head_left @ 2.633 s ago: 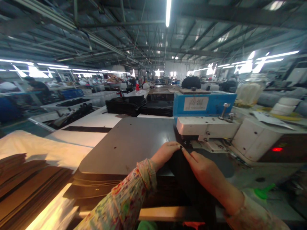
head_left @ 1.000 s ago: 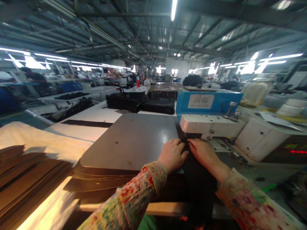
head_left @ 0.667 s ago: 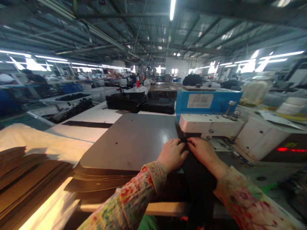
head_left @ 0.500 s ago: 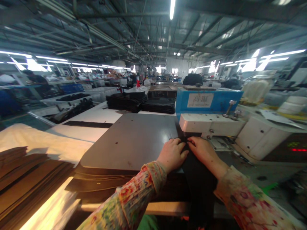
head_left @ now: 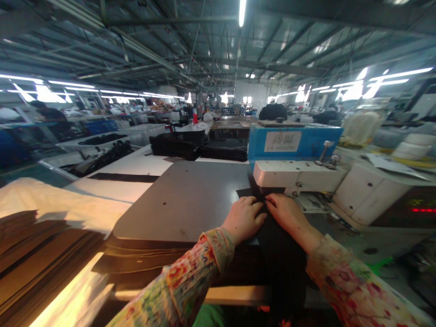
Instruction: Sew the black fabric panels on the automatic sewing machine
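Note:
A black fabric piece [head_left: 277,254] runs from the table's front edge up under the head of a white sewing machine [head_left: 296,176]. My left hand [head_left: 243,218] lies on the fabric's left side with its fingers curled and pressed down. My right hand [head_left: 289,215] presses on the right side, fingertips close to the machine's foot. The two hands nearly touch at their fingertips. A corner of the black fabric [head_left: 243,192] shows just beyond my left hand.
A dark grey board [head_left: 185,202] tops a stack of similar sheets on the left. Brown sheets [head_left: 37,259] lie at the far left. A blue box [head_left: 293,143] stands behind the machine. Black stacks [head_left: 197,147] sit further back. People work at distant tables.
Both hands slid forward from the near part of the fabric to the machine's foot. In the last half second a fabric corner has emerged beyond my left hand.

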Demonstrator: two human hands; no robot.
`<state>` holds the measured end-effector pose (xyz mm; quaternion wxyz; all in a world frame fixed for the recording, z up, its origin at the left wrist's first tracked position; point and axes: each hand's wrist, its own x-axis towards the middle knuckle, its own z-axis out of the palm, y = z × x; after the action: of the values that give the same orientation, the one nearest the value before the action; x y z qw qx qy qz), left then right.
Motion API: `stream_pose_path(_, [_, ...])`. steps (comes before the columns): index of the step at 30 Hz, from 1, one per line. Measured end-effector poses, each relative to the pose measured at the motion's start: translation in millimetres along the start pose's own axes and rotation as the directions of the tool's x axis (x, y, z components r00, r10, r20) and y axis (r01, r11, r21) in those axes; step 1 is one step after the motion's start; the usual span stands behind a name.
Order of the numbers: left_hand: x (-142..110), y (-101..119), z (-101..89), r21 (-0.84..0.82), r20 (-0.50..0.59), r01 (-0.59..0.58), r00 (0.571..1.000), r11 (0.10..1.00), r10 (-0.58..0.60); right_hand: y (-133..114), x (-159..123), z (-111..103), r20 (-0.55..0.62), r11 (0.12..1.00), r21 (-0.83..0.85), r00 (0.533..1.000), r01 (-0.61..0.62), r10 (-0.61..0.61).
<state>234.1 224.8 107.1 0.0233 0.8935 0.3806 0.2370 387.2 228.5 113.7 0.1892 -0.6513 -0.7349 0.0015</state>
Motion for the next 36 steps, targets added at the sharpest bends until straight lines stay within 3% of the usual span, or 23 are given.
stream_pose_path(36, [-0.2,0.4,-1.4,0.023,-0.010,-0.032,0.999,0.999,0.032,1.9,-0.4,3.7,-0.038,0.998,-0.055,0.999,0.034,-0.036])
